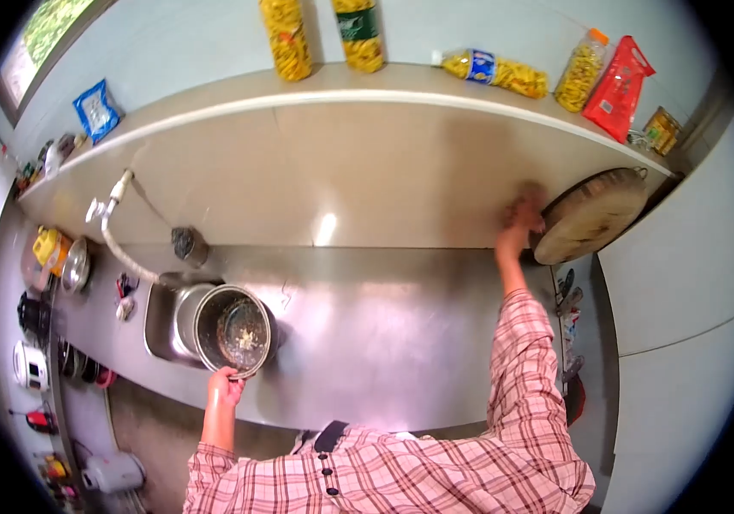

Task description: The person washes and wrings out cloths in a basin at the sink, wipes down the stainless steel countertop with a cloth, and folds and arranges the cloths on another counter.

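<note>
My left hand (226, 385) is closed on the near rim of a round metal pot (207, 319). The pot tilts toward me over the right part of the sink, and pale bits (247, 340) lie on its dark, wet-looking bottom. On the right, my right hand (521, 214) is stretched out by the left edge of a round wooden chopping board (594, 218), which leans against the backsplash. That hand is blurred, so I cannot tell whether its fingers touch or grip the board.
A tap with a hose (117, 240) hangs over the steel sink (160, 317). Along the shelf (213, 110) are bottles of yellow pieces (504, 75), a red bag (620, 90) and a blue packet (97, 110). A metal bowl (77, 264) and a rice cooker (31, 367) stand left.
</note>
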A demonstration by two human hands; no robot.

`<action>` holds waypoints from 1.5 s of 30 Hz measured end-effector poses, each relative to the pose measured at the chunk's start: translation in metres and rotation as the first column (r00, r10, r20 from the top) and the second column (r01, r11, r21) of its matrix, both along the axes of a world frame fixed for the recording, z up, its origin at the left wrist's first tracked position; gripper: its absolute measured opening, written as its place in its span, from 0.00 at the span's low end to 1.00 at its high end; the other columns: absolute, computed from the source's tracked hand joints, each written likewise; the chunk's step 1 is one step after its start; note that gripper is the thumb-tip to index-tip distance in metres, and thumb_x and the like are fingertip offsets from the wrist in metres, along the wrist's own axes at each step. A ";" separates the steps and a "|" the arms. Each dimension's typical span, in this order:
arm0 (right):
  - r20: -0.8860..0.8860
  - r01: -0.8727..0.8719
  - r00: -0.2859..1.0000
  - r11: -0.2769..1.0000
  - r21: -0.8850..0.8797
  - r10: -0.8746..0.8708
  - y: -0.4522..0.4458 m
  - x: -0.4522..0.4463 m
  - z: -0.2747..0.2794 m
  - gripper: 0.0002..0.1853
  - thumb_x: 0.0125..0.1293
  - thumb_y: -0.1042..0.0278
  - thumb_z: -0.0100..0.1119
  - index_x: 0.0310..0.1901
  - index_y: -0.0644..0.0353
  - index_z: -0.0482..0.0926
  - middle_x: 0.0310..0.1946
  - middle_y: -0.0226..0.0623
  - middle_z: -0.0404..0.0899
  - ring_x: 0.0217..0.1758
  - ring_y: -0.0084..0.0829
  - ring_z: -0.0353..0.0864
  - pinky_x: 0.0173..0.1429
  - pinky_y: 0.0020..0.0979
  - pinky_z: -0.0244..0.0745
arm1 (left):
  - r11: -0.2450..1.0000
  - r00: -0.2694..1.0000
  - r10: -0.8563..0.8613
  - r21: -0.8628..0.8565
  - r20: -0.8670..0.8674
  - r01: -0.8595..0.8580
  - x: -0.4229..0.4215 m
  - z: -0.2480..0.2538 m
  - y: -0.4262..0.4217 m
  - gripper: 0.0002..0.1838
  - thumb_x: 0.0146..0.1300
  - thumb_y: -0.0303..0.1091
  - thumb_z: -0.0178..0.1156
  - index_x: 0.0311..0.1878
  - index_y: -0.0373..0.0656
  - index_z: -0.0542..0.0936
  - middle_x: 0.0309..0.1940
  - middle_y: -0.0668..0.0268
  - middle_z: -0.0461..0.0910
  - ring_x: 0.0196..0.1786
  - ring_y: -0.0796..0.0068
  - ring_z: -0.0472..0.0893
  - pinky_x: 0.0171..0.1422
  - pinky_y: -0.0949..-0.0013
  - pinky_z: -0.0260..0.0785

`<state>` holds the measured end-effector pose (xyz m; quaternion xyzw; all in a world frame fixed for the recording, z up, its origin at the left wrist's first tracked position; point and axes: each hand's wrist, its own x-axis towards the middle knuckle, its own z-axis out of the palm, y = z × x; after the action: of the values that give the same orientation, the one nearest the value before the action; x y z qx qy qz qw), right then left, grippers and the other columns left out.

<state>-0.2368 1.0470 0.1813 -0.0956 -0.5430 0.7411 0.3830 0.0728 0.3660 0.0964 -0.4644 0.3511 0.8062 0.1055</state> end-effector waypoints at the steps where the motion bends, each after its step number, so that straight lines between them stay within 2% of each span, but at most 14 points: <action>1: 0.078 0.108 0.987 0.943 0.316 -0.139 0.069 -0.028 -0.089 0.21 0.71 0.62 0.46 0.64 0.54 0.65 0.44 0.30 0.71 0.40 0.22 0.70 0.38 0.22 0.66 | 1.000 1.000 0.000 -0.025 0.024 0.001 0.006 0.010 0.006 0.09 0.54 0.23 0.49 0.37 0.28 0.70 0.31 0.48 0.79 0.24 0.58 0.79 0.18 0.75 0.69; 4: 0.539 0.015 0.690 0.754 0.656 -0.483 0.049 -0.021 -0.075 0.23 0.65 0.68 0.50 0.62 0.54 0.66 0.46 0.35 0.73 0.43 0.26 0.72 0.41 0.25 0.69 | 0.986 0.992 0.128 -0.112 0.008 -0.127 0.019 0.021 0.020 0.15 0.54 0.25 0.46 0.42 0.23 0.67 0.32 0.33 0.78 0.13 0.67 0.71 0.16 0.77 0.67; 7: 0.537 -0.076 0.529 0.594 0.801 -0.657 -0.042 -0.037 -0.049 0.23 0.61 0.72 0.53 0.59 0.58 0.66 0.46 0.37 0.72 0.44 0.28 0.72 0.45 0.28 0.69 | 0.977 0.983 0.181 -0.111 -0.031 -0.184 0.037 0.022 0.018 0.13 0.53 0.24 0.48 0.41 0.24 0.68 0.31 0.35 0.79 0.16 0.64 0.74 0.17 0.76 0.68; 15: 0.302 -0.099 0.704 0.332 0.938 -0.643 -0.331 -0.031 -0.001 0.23 0.50 0.82 0.60 0.51 0.69 0.67 0.46 0.44 0.70 0.47 0.35 0.71 0.54 0.36 0.68 | 0.955 0.971 0.239 -0.176 -0.025 -0.239 0.050 0.040 0.024 0.12 0.56 0.24 0.46 0.40 0.23 0.69 0.30 0.37 0.79 0.20 0.61 0.77 0.18 0.75 0.69; 18: -0.071 -0.031 0.995 0.890 0.456 0.071 -0.370 -0.024 0.000 0.21 0.50 0.79 0.62 0.45 0.64 0.64 0.35 0.29 0.69 0.35 0.22 0.69 0.44 0.32 0.74 | 0.960 0.972 0.228 -0.153 -0.053 -0.233 0.057 0.041 0.018 0.12 0.56 0.25 0.47 0.39 0.23 0.70 0.29 0.39 0.80 0.20 0.63 0.77 0.17 0.76 0.69; 22: 0.198 -0.528 0.842 0.842 0.113 0.501 -0.328 -0.036 -0.007 0.14 0.45 0.84 0.58 0.37 0.66 0.73 0.29 0.25 0.69 0.32 0.22 0.69 0.42 0.27 0.73 | 0.961 0.967 0.250 -0.112 -0.042 -0.253 0.057 0.050 0.006 0.10 0.54 0.24 0.50 0.38 0.28 0.71 0.30 0.42 0.80 0.18 0.66 0.75 0.17 0.77 0.65; 25: 0.443 -0.637 0.657 0.763 -0.107 0.610 -0.262 -0.005 -0.014 0.27 0.46 0.79 0.53 0.53 0.65 0.77 0.39 0.28 0.75 0.39 0.24 0.73 0.43 0.26 0.70 | 0.964 0.967 0.249 -0.078 -0.055 -0.253 0.052 0.052 -0.012 0.18 0.56 0.24 0.46 0.49 0.22 0.67 0.40 0.30 0.76 0.18 0.71 0.72 0.19 0.80 0.66; 26: 0.456 -0.587 0.678 0.798 -0.136 0.577 -0.233 -0.003 -0.045 0.19 0.52 0.74 0.55 0.48 0.63 0.79 0.34 0.28 0.76 0.35 0.26 0.73 0.39 0.28 0.70 | 0.964 0.965 0.257 -0.056 -0.060 -0.260 0.051 0.050 -0.022 0.19 0.56 0.24 0.46 0.50 0.22 0.66 0.41 0.28 0.76 0.18 0.71 0.72 0.19 0.81 0.66; 28: 0.695 -0.528 0.716 0.704 0.474 0.069 -0.160 -0.004 -0.111 0.21 0.66 0.52 0.50 0.45 0.65 0.80 0.28 0.37 0.80 0.30 0.29 0.75 0.37 0.33 0.72 | 0.961 0.960 0.276 -0.005 -0.051 -0.277 0.040 0.063 -0.033 0.18 0.56 0.23 0.46 0.49 0.22 0.66 0.42 0.26 0.75 0.16 0.74 0.69 0.18 0.82 0.65; 31: 0.689 -0.438 0.679 0.615 0.656 -0.251 -0.100 0.032 -0.186 0.22 0.63 0.57 0.49 0.54 0.59 0.75 0.50 0.52 0.78 0.49 0.49 0.79 0.51 0.45 0.73 | 0.966 0.961 0.255 -0.011 -0.110 -0.258 0.032 0.061 -0.062 0.18 0.57 0.23 0.45 0.50 0.20 0.66 0.42 0.27 0.75 0.19 0.73 0.73 0.19 0.81 0.63; 34: 0.683 -0.506 0.569 0.461 0.729 -0.457 -0.173 0.092 -0.139 0.27 0.60 0.57 0.53 0.62 0.56 0.70 0.59 0.47 0.74 0.60 0.49 0.73 0.61 0.46 0.68 | 0.947 0.955 0.281 -0.132 -0.092 -0.291 0.024 0.048 -0.092 0.17 0.58 0.23 0.45 0.49 0.21 0.68 0.39 0.31 0.77 0.23 0.66 0.77 0.20 0.80 0.64; 35: 0.649 -0.502 0.626 0.414 0.759 -0.432 -0.200 0.099 -0.142 0.28 0.59 0.58 0.53 0.62 0.56 0.70 0.59 0.47 0.73 0.61 0.49 0.71 0.62 0.46 0.67 | 0.948 0.958 0.272 -0.144 -0.087 -0.283 0.023 0.038 -0.107 0.14 0.60 0.24 0.45 0.46 0.25 0.71 0.34 0.46 0.80 0.31 0.57 0.83 0.19 0.79 0.66; 42: 0.478 -0.427 0.837 0.227 0.875 -0.268 -0.429 0.119 -0.145 0.19 0.60 0.66 0.52 0.54 0.44 0.76 0.58 0.35 0.73 0.62 0.45 0.69 0.60 0.44 0.69 | 0.973 0.982 0.182 -0.135 -0.056 -0.188 0.023 0.036 -0.167 0.12 0.59 0.24 0.46 0.43 0.26 0.72 0.33 0.44 0.81 0.29 0.59 0.83 0.20 0.77 0.65; 45: 0.559 -0.510 0.814 0.266 0.818 -0.158 -0.537 0.132 -0.151 0.28 0.60 0.67 0.53 0.65 0.46 0.65 0.63 0.46 0.66 0.66 0.47 0.65 0.64 0.45 0.66 | 0.971 0.980 0.193 -0.137 -0.045 -0.197 0.032 0.033 -0.185 0.12 0.58 0.24 0.48 0.43 0.25 0.71 0.32 0.43 0.80 0.29 0.58 0.83 0.19 0.75 0.65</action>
<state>-0.1049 0.5101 0.0298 0.0125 -0.9635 0.2474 0.1016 0.1043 0.1811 0.1295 -0.4904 0.3612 0.7930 -0.0126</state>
